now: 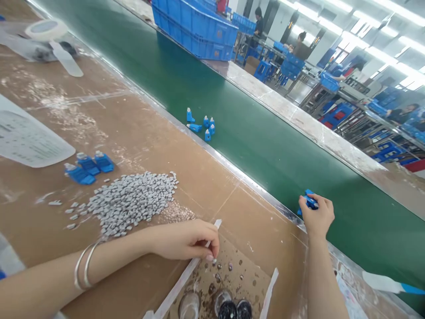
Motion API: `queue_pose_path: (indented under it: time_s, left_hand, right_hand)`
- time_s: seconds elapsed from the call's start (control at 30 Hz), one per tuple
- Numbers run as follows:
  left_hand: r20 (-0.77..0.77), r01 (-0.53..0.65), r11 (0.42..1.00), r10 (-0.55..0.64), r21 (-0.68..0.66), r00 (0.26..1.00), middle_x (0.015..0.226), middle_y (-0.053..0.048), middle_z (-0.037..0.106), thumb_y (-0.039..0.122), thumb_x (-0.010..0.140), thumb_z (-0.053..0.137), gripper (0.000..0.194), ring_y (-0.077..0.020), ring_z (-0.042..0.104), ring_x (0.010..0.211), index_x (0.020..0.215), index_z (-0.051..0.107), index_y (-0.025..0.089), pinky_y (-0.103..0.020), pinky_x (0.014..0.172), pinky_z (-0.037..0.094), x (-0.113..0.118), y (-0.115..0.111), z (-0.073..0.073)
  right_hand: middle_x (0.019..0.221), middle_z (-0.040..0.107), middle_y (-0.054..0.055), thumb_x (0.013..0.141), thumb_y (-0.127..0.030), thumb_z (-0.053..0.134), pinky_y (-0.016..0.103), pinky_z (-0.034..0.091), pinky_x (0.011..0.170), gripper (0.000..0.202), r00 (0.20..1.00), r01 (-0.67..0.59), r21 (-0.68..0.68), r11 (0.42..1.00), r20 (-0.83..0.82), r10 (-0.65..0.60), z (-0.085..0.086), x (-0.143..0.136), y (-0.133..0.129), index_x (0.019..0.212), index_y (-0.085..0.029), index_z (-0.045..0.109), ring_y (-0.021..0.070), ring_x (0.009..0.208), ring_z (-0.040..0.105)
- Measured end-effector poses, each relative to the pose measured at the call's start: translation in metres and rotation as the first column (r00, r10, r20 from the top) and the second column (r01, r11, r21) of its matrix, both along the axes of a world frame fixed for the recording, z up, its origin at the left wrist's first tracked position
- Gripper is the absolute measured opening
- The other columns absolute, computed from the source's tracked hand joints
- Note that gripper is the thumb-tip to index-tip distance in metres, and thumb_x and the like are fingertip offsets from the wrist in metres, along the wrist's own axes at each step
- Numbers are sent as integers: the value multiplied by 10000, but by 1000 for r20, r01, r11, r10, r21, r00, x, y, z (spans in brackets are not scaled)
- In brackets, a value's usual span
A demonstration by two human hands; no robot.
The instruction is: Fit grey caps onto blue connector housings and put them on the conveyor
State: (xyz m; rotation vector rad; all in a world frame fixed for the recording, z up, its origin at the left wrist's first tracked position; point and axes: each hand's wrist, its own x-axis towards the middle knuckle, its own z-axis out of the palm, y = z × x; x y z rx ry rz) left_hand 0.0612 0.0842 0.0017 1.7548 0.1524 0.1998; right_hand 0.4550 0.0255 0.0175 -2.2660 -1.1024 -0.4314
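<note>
My left hand (195, 241) is closed in a pinch, with a small whitish piece (214, 261) at its fingertips, above a taped cardboard sheet (244, 261) spotted with dark wet drops. Over the near edge of the green conveyor belt (265, 155), my right hand (317, 217) is closed around small blue plastic parts (310, 201); the fingers hide much of them. A heap of small grey pieces (133, 201) lies on the brown worktop beyond my left forearm. Three blue parts with white tips (88, 166) sit behind that heap.
Several blue parts (207, 126) with white tips rest on the belt. Small dark-topped containers (229, 305) stand at the bottom edge. A printed sheet (29, 133) and a tape roll (46, 29) lie at left. Blue crates (195, 31) are stacked across the belt; people work beyond.
</note>
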Motion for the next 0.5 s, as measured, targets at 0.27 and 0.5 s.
queue_pose_path:
  time_s: [0.27, 0.5]
  left_hand:
    - [-114, -21, 1000, 22, 10, 993, 869, -28, 640, 238, 959, 568, 127, -163, 571, 781, 890, 660, 183, -223, 702, 423, -3, 7, 8]
    - [39, -211, 961, 207, 181, 978, 847, -1, 648, 165, 1025, 488, 211, -120, 613, 751, 898, 651, 209, -180, 677, 463, -39, -44, 43]
  right_hand:
    - [1500, 529, 153, 998, -570, 473, 588, 312, 1196, 545, 957, 116, -120, 986, -251, -143, 7, 26, -4, 1339, -167, 605, 309, 1443, 438]
    - [1048, 722, 207, 568, -899, 609, 627, 469, 993, 818, 927, 201, -193, 960, -281, -250, 33, 1, -193, 935, -177, 722, 418, 1041, 651]
